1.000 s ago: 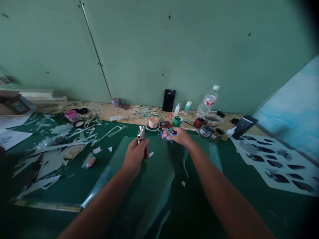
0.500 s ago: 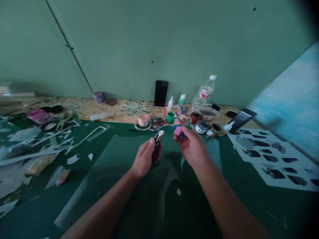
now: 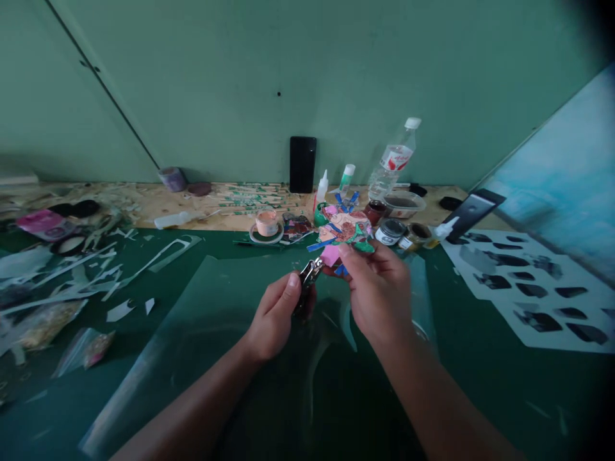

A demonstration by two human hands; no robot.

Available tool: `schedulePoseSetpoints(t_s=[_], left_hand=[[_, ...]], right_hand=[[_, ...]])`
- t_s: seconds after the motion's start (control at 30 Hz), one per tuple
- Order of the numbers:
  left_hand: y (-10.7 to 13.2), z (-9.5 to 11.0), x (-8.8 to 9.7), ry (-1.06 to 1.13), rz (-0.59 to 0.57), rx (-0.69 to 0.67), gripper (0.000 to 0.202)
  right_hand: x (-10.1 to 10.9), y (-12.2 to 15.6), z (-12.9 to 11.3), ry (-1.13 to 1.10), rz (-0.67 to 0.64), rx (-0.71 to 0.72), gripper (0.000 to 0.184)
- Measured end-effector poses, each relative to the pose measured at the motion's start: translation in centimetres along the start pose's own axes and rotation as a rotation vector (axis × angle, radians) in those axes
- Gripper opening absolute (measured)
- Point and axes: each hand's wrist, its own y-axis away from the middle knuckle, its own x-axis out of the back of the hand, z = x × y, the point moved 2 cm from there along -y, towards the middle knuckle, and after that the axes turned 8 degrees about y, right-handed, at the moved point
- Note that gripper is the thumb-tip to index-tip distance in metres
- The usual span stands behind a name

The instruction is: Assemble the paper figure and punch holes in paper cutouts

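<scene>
My left hand point(image 3: 278, 310) is wrapped around a plier-like hand tool point(image 3: 307, 282) with a shiny silver head and dark grips. My right hand point(image 3: 377, 288) pinches a flat multicoloured cutout point(image 3: 348, 227) with pink, peach, green and blue parts. The tool's head meets or nearly touches the cutout's pink lower-left part; whether its jaws close on it I cannot tell. Below both hands, a large clear plastic sheet point(image 3: 192, 333) lies on the dark green table point(image 3: 480, 397).
Behind the hands stand paint jars point(image 3: 390, 230), a peach paint pot point(image 3: 266, 223), a water bottle point(image 3: 394, 157) and an upright phone point(image 3: 302, 164). Plastic scraps point(image 3: 144, 266) and small bags point(image 3: 86, 352) litter the left. White sheets with dark shapes point(image 3: 533, 282) lie at right.
The cutout in my right hand and the tool in my left have come together. The cutout is turned more face-on. My view has tilted down and shifted slightly right.
</scene>
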Motion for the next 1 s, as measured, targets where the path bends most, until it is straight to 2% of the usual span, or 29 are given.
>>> schedulePoseSetpoints(t_s=[0.27,0.4,0.73,1.0], left_hand=[[0.3,0.6,0.1,-0.164,-0.031,-0.104,0.045],[0.4,0.9,0.3,-0.253,-0.018,-0.17,0.043],[0.4,1.0,0.4,-0.307,-0.013,-0.173,0.044],[0.7,1.2,1.0,-0.341,-0.039,-0.204,0.046]], right_hand=[[0.1,1.0,-0.2,0.217,0.044,0.138,0.012],[0.1,1.3,-0.2,0.217,0.055,0.127,0.014],[-0.1,1.6,-0.2,0.292,0.042,0.155,0.013],[-0.5,2.1,-0.5,0.251,0.02,0.1,0.02]])
